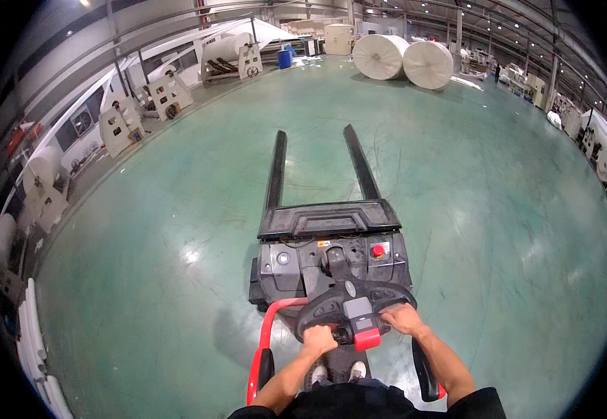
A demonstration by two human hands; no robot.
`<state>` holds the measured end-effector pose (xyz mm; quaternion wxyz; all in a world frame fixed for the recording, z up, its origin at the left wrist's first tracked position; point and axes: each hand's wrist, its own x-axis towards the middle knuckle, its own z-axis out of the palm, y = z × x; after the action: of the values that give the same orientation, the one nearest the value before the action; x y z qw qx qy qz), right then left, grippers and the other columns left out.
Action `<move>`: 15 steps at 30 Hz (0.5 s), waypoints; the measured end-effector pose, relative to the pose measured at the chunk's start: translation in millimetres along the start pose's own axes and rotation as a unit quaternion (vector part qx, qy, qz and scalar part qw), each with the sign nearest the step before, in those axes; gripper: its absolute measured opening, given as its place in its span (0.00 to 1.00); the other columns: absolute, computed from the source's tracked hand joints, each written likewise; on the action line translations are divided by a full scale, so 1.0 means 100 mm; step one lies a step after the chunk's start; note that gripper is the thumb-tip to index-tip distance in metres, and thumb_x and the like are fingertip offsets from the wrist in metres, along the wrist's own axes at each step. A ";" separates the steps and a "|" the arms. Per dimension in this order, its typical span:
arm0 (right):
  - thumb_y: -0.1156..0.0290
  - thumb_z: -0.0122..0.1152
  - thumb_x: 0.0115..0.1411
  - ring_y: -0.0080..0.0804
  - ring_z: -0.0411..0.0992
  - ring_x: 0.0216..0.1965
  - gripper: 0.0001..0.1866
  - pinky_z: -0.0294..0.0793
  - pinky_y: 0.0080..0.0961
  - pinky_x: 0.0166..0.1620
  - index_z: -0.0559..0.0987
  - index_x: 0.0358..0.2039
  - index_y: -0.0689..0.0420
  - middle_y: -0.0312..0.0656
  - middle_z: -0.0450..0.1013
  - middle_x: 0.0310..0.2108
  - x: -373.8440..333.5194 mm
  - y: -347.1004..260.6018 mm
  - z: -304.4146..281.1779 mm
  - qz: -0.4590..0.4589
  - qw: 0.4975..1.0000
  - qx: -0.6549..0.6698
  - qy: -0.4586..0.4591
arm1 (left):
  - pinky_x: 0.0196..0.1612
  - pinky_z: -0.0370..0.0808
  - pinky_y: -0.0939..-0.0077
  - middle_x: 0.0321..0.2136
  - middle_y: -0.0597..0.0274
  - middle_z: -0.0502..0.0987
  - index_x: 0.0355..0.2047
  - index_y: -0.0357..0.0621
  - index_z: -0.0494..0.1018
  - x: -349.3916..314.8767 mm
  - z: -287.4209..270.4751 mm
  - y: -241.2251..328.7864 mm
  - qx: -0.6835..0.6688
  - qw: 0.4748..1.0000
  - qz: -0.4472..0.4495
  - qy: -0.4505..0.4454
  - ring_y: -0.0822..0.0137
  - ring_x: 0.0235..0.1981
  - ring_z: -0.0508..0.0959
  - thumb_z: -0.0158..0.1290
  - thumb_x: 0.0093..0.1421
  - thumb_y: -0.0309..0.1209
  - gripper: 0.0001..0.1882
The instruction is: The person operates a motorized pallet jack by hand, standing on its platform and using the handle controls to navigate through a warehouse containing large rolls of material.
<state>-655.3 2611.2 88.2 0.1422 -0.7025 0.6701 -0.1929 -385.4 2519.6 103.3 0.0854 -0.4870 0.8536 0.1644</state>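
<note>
I stand on the platform of a ride-on electric pallet truck. My left hand is closed round the left side of its black control handle. On the handle's right side my right hand is closed too, its fingertips partly hidden. Between the hands sit a small grey display and a red end button. A red emergency button tops the truck's body. Two dark forks reach forward over the floor. A red side guard curves round my left arm.
Two big white rolls stand on the green floor ahead, slightly right. Machines with white rolls line the left wall, near a blue barrel. White tubes lie at the lower left. More machinery runs along the right; a distant person stands there.
</note>
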 end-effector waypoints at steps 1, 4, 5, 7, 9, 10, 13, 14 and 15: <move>0.48 0.38 0.63 0.44 0.72 0.42 0.25 0.66 0.40 0.46 0.80 0.37 0.52 0.45 0.76 0.36 -0.01 0.00 0.01 0.001 1.000 0.002 0.005 | 0.41 0.76 0.61 0.30 0.45 0.79 0.30 0.40 0.80 0.00 -0.04 0.02 0.003 1.000 0.000 0.001 0.51 0.35 0.80 0.52 0.41 0.37 0.17; 0.47 0.37 0.63 0.45 0.72 0.41 0.26 0.66 0.41 0.45 0.79 0.35 0.52 0.46 0.76 0.34 -0.05 0.01 0.01 0.006 1.000 0.006 0.011 | 0.42 0.76 0.62 0.31 0.45 0.79 0.31 0.41 0.80 -0.02 -0.13 0.06 0.015 1.000 0.003 -0.009 0.53 0.36 0.80 0.52 0.41 0.37 0.18; 0.47 0.36 0.63 0.44 0.72 0.41 0.26 0.66 0.41 0.45 0.79 0.35 0.52 0.46 0.76 0.34 -0.05 0.01 0.02 0.008 1.000 -0.001 0.008 | 0.42 0.76 0.62 0.31 0.46 0.79 0.31 0.41 0.80 -0.02 -0.13 0.04 0.015 1.000 0.003 -0.006 0.53 0.36 0.80 0.52 0.40 0.37 0.18; 0.46 0.36 0.63 0.44 0.72 0.40 0.27 0.66 0.41 0.45 0.79 0.34 0.53 0.46 0.76 0.33 -0.05 -0.01 0.05 0.013 1.000 -0.015 0.004 | 0.42 0.76 0.62 0.31 0.46 0.79 0.31 0.41 0.80 0.00 -0.11 -0.01 0.014 1.000 0.006 0.000 0.53 0.36 0.80 0.53 0.40 0.37 0.18; 0.47 0.36 0.63 0.43 0.72 0.40 0.26 0.66 0.41 0.45 0.79 0.34 0.51 0.44 0.76 0.33 -0.02 -0.11 0.00 0.014 1.000 -0.018 -0.009 | 0.42 0.75 0.62 0.30 0.46 0.79 0.31 0.41 0.80 0.00 -0.12 -0.07 0.017 1.000 0.007 0.001 0.53 0.36 0.80 0.53 0.40 0.38 0.19; 0.47 0.36 0.63 0.43 0.72 0.40 0.25 0.66 0.41 0.45 0.79 0.35 0.51 0.44 0.76 0.34 -0.03 -0.15 -0.03 0.009 1.000 -0.014 -0.005 | 0.42 0.75 0.62 0.30 0.46 0.79 0.31 0.41 0.80 0.02 -0.11 -0.11 0.020 1.000 0.009 0.001 0.53 0.35 0.80 0.53 0.40 0.38 0.19; 0.50 0.37 0.63 0.42 0.72 0.41 0.23 0.65 0.40 0.45 0.79 0.36 0.50 0.42 0.76 0.35 -0.07 -0.22 -0.02 0.019 1.000 -0.015 -0.014 | 0.43 0.75 0.62 0.30 0.45 0.79 0.31 0.41 0.80 0.02 -0.07 -0.16 0.015 0.999 0.022 0.019 0.52 0.36 0.80 0.53 0.39 0.39 0.20; 0.51 0.36 0.63 0.42 0.72 0.42 0.23 0.65 0.40 0.45 0.79 0.36 0.50 0.42 0.76 0.35 -0.06 -0.21 0.00 0.023 0.999 -0.019 -0.017 | 0.43 0.75 0.63 0.30 0.45 0.79 0.31 0.41 0.80 0.03 -0.10 -0.17 0.014 0.999 0.033 0.022 0.52 0.36 0.80 0.53 0.39 0.39 0.20; 0.52 0.36 0.64 0.42 0.71 0.42 0.23 0.65 0.40 0.45 0.79 0.36 0.51 0.43 0.76 0.35 -0.05 -0.20 0.00 0.026 0.999 -0.022 -0.020 | 0.43 0.75 0.63 0.30 0.45 0.79 0.31 0.41 0.80 0.04 -0.13 -0.17 0.012 0.999 0.043 0.024 0.52 0.36 0.80 0.53 0.39 0.39 0.20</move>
<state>-637.6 2616.9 96.5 0.1450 -0.6918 0.6891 -0.1596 -372.6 2503.9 111.2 0.0635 -0.4522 0.8777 0.1454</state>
